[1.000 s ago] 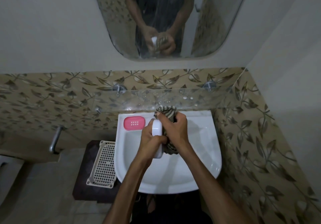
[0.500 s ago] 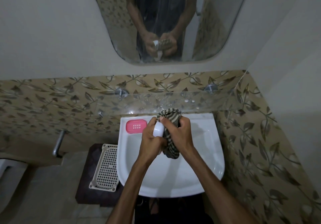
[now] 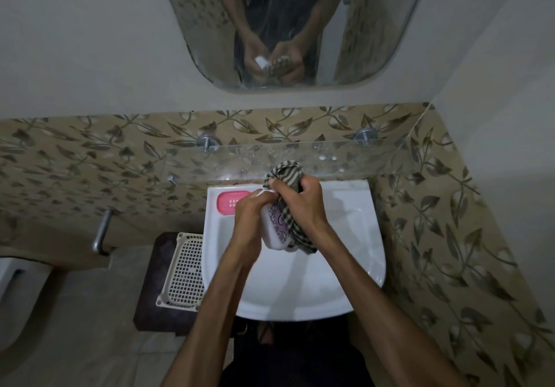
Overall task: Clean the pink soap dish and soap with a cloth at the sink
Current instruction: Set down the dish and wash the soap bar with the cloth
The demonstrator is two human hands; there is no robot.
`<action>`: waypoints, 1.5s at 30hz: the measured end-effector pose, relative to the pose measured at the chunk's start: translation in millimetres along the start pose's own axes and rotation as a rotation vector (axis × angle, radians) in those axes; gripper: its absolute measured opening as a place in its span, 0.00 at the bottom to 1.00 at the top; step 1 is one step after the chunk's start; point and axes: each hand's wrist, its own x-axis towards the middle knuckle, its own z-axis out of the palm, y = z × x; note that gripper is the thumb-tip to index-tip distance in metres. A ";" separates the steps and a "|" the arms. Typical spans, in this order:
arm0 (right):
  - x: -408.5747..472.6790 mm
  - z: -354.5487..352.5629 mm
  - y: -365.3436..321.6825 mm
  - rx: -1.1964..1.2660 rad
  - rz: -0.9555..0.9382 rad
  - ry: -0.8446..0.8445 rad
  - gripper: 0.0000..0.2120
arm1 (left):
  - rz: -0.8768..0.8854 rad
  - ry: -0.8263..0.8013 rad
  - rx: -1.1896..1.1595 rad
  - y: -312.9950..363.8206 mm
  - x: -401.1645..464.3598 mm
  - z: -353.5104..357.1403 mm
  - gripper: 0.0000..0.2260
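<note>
Holding both hands over the sink, I see the left hand curled round the soap, a white bar with a purple patterned face turned up. The right hand is clamped on the striped cloth, which bunches above the fingers and hangs down below the palm, pressed against the right edge of the soap. The pink soap dish sits on the back left corner of the sink rim, just beside the left hand and partly covered by it. A white perforated tray lies on a dark stool left of the sink. The mirror above reflects both hands. A glass shelf spans the tiled wall behind the cloth.
</note>
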 end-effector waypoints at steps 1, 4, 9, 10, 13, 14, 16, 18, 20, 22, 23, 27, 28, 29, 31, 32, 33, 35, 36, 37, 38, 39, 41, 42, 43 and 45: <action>0.0 0.0 0.1 -0.028 -0.037 -0.030 0.14 | -0.066 -0.049 -0.006 3.4 2.6 -2.9 0.15; 0.4 -0.9 0.2 -0.095 -0.110 -0.070 0.11 | -0.187 -0.170 -0.031 11.1 5.1 -14.5 0.12; -13.0 4.4 14.4 -0.058 -0.126 0.014 0.10 | -0.223 -0.181 -0.037 12.7 0.9 -14.6 0.23; -14.3 6.9 16.9 -0.018 -0.079 0.036 0.11 | -0.215 -0.169 -0.035 11.0 -0.5 -13.6 0.24; -6.4 7.2 17.5 0.026 0.084 0.108 0.14 | -0.154 -0.145 -0.081 5.6 -4.8 -12.7 0.28; -3.5 5.8 17.4 0.031 0.111 0.114 0.15 | -0.117 -0.131 -0.124 3.9 -4.5 -13.6 0.28; -3.4 5.3 16.9 0.078 0.085 0.113 0.14 | -0.055 -0.108 -0.222 2.5 -3.0 -14.7 0.26; -8.8 8.1 13.3 0.098 -0.015 0.104 0.13 | -0.012 -0.096 -0.276 0.8 -1.5 -12.7 0.23; -9.8 11.4 9.1 0.078 -0.083 0.093 0.12 | 0.025 -0.117 -0.289 -3.5 -3.2 -7.0 0.23; -3.7 13.3 8.8 0.031 -0.055 0.121 0.13 | 0.037 -0.128 -0.281 -6.9 -6.0 -2.6 0.24; 0.1 13.1 10.6 0.015 -0.012 0.146 0.15 | 0.041 -0.124 -0.294 -9.1 -6.8 -2.2 0.24; 4.5 10.2 23.1 -0.021 0.041 0.165 0.20 | 0.033 -0.072 -0.454 -17.0 -9.5 -6.9 0.22; 5.6 9.6 23.4 -0.021 0.054 0.173 0.19 | 0.044 -0.074 -0.476 -19.3 -10.4 -7.0 0.23; 8.0 8.3 22.8 -0.022 0.092 0.190 0.18 | 0.062 -0.087 -0.494 -21.2 -12.3 -6.2 0.24; 14.0 5.0 21.3 -0.028 0.186 0.211 0.17 | 0.096 -0.118 -0.522 -22.6 -15.8 -5.4 0.26; 15.8 3.7 20.4 -0.037 0.208 0.206 0.17 | 0.102 -0.127 -0.539 -22.1 -16.1 -6.8 0.26; 15.7 2.7 19.6 -0.042 0.210 0.199 0.16 | 0.101 -0.132 -0.552 -21.8 -15.4 -8.7 0.27; 13.7 1.8 17.8 -0.020 0.181 0.192 0.13 | 0.100 -0.143 -0.520 -19.7 -13.8 -10.7 0.27; 12.7 0.6 16.7 -0.008 0.167 0.186 0.13 | 0.096 -0.157 -0.474 -19.3 -13.8 -9.5 0.26; 12.4 -0.5 15.5 -0.003 0.158 0.169 0.13 | 0.092 -0.172 -0.423 -19.1 -13.1 -6.9 0.23; 12.6 -0.8 14.5 -0.001 0.149 0.135 0.14 | 0.080 -0.170 -0.367 -18.2 -12.2 -4.2 0.19; 12.0 -0.6 14.1 -0.004 0.135 0.094 0.14 | 0.055 -0.151 -0.308 -16.2 -10.9 -1.3 0.16; 7.5 0.8 13.1 -0.047 0.082 0.033 0.14 | -0.029 -0.105 -0.240 -11.9 -6.0 1.5 0.14; 4.2 1.6 12.8 -0.082 0.051 0.013 0.15 | -0.074 -0.116 -0.229 -10.1 -3.4 0.2 0.14; 0.9 1.6 13.0 -0.121 0.017 0.001 0.16 | -0.109 -0.154 -0.230 -7.9 -1.8 -1.9 0.13; -4.3 0.7 14.6 -0.190 -0.054 0.014 0.17 | -0.147 -0.217 -0.262 -7.0 -0.2 -7.4 0.12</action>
